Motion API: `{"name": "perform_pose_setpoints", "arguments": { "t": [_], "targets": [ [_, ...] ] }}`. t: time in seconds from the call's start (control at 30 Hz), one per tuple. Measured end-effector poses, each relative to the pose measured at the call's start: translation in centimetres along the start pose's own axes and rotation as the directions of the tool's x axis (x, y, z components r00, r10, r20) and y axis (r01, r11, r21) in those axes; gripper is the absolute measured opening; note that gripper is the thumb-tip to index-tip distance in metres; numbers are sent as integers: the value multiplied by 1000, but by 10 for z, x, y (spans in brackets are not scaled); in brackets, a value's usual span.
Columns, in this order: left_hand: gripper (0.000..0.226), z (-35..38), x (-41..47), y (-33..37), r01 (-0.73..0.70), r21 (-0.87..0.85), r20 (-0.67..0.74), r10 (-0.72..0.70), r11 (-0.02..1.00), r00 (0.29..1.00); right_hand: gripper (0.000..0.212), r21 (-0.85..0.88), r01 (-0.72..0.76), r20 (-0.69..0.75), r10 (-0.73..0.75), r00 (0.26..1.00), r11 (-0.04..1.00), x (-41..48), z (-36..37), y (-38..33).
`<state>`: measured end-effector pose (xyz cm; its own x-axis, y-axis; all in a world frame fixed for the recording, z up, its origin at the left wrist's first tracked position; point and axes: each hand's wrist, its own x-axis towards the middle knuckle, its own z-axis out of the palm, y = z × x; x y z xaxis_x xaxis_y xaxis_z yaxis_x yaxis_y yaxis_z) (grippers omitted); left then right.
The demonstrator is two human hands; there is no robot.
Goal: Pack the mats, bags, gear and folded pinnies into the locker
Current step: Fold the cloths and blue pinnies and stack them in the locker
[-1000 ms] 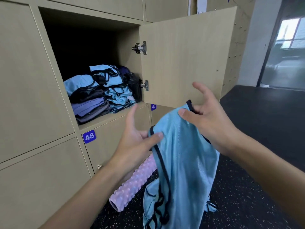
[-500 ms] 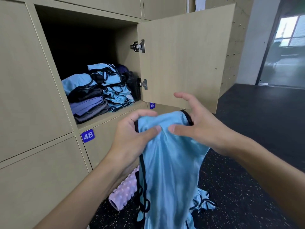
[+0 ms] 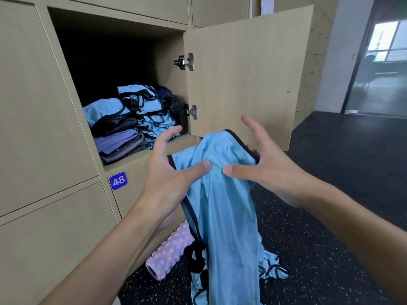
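Note:
A light-blue pinnie (image 3: 224, 216) with dark trim hangs in front of me, bunched at the top. My left hand (image 3: 169, 175) and my right hand (image 3: 271, 170) hold its top from either side, each thumb pinching the fabric while the other fingers spread upward. The open locker (image 3: 145, 156) above label 48 holds folded blue pinnies (image 3: 152, 111), a blue bag (image 3: 103, 111) on folded grey and purple mats (image 3: 119, 142), and a dark bottle (image 3: 177, 111) at its right. A pink foam roller (image 3: 169, 254) lies on the floor below my hands.
The locker door (image 3: 246, 73) stands open to the right, just behind my hands. Another blue pinnie (image 3: 273, 267) lies crumpled on the dark speckled floor (image 3: 330, 194). Shut lockers surround the open one. A glass door (image 3: 381, 73) is at the far right.
Both hands have drawn the pinnie's top together and raised it slightly. My fingers have spread wider while the thumbs stay on the fabric.

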<state>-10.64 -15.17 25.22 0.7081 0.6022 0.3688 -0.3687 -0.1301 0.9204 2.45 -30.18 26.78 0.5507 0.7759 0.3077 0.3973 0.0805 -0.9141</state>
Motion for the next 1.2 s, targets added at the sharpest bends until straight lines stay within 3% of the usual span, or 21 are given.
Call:
{"name": "perform_pose_setpoints", "arguments": {
  "t": [0.1, 0.27, 0.37, 0.43, 0.57, 0.63, 0.77, 0.9, 0.97, 1.1, 1.2],
  "targets": [
    [73, -2, 4, 4, -46, -28, -82, 44, 999, 996, 107, 52, -26, 18, 25, 1000, 998, -1, 7, 6],
    [65, -5, 7, 12, -13, -87, -164, -2, 996, 986, 97, 224, 13, -154, 23, 988, 974, 4, 9, 10],
    [63, -6, 8, 14, 1, -96, -189, -19, 995, 982, 112, 143, -2, -19, 5, 1000, 990, 1, 18, 11],
    [64, -7, 8, 12, 9, -110, -201, -31, 994, 979, 109, 106, 27, -53, -21, 998, 994, 3, 22, 13],
    [87, -8, 2, 1, 194, -30, -108, -196, 981, 975, 93, 135, 141, -230, -107, 967, 981, 11, 17, 11],
    [91, -4, 1, 0, 196, -66, -78, -201, 978, 976, 93, 113, 126, -223, -99, 970, 985, 9, 16, 13],
    [87, -5, 8, 9, 71, -194, -175, -106, 978, 979, 98, 90, 55, -127, -43, 991, 994, 5, 21, 17],
    [102, -3, -5, -1, 265, -138, -39, -273, 954, 961, 91, 41, 96, -249, -83, 965, 995, 5, 25, 10],
    [104, 0, -6, -2, 256, -153, -41, -265, 955, 963, 93, 67, 101, -288, -77, 955, 993, 6, 22, 10],
    [95, -6, 6, 8, 104, -242, -159, -145, 965, 977, 110, 67, 25, -42, -22, 999, 997, 3, 20, 12],
    [101, -9, 0, 2, 209, -161, -81, -224, 964, 971, 102, 11, 54, -50, -54, 997, 998, 2, 25, 14]
  ]
}}
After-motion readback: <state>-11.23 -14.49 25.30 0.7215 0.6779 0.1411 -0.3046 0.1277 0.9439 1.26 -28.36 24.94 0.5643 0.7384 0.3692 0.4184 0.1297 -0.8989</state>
